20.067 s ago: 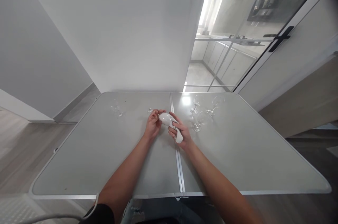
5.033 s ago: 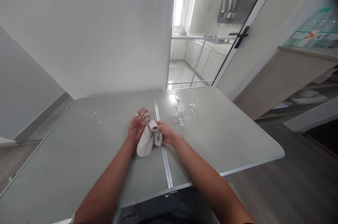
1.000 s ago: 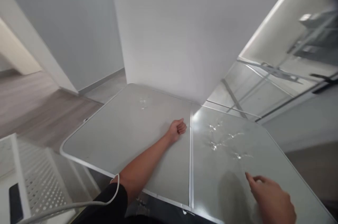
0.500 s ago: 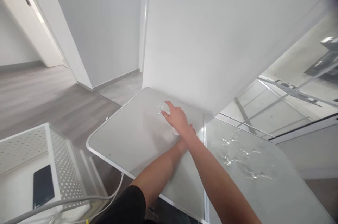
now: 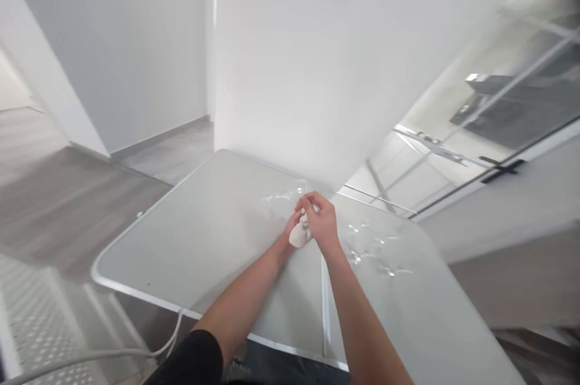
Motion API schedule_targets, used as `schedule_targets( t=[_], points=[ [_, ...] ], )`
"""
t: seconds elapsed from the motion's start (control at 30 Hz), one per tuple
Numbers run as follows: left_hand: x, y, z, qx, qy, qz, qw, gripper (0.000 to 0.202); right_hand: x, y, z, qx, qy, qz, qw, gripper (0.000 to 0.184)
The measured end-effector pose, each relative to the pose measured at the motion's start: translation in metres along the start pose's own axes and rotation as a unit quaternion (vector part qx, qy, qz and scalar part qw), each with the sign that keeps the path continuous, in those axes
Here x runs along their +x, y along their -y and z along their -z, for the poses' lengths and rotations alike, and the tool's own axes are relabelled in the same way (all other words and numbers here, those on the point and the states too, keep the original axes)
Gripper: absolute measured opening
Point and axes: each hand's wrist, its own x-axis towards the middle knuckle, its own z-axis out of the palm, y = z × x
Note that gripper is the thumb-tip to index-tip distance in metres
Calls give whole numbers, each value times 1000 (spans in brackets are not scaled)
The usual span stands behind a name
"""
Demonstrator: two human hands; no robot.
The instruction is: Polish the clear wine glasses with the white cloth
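My left hand [image 5: 292,225] is closed around a small white rounded object [image 5: 299,235] whose kind I cannot make out, above the table's middle seam. Right against it, my right hand [image 5: 322,220] has its fingers bent in a pinch. A clear plastic piece [image 5: 301,187] sticks out past these fingertips, blurred and hard to tell from the pale surface. Part of the left hand is hidden behind the right. On the table to the right lie several small clear shiny pieces [image 5: 372,247], apart from both hands.
The pale folding table [image 5: 181,240] has a metal rim and meets a white wall [image 5: 290,71] at the back. A white cable [image 5: 174,333] hangs at its front left edge, near a perforated white cart [image 5: 34,318]. A framed glass partition [image 5: 435,149] stands to the right.
My right hand has drawn back from its reach over the table towards my left hand, its fingers now closed. The clear plastic piece has come along. The view has turned to the right.
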Motion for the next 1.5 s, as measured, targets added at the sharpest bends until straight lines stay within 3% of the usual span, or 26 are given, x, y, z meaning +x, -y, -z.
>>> schedule_targets(
  t=[0.07,0.17,0.27,0.33,0.5,0.63,0.77,0.9,1.0,1.27,1.5],
  points=[
    [1,8,-3,-9,26,12,1000,35,-26,-8,35,17,-50,-24,998,33],
    [3,20,-4,-14,65,36,997,43,-55,-24,63,35,-143,-64,987,32],
    [5,28,-4,0,71,0,998,64,-70,-45,66,61,-254,-90,961,33],
    [6,29,-4,4,52,-34,998,69,-77,-57,59,76,-283,-101,951,33],
    [7,26,-5,-17,-19,-50,998,52,-81,-74,31,169,-174,-110,964,29],
    [8,23,-5,2,-33,-41,999,45,-80,-79,26,219,-131,-115,960,26],
    [11,21,0,20,-63,-85,994,40,-89,-83,40,221,-149,-113,957,17],
    [15,22,6,34,-92,-105,990,40,-91,-93,55,244,-145,-80,956,36],
    [16,22,8,43,-103,-123,986,36,-81,-104,59,204,-162,-64,963,39],
    [14,23,5,99,-91,-130,982,32,-62,-127,53,98,-223,1,970,15],
    [16,27,7,124,-117,-153,973,29,-70,-133,48,176,-180,29,967,33]
  ],
)
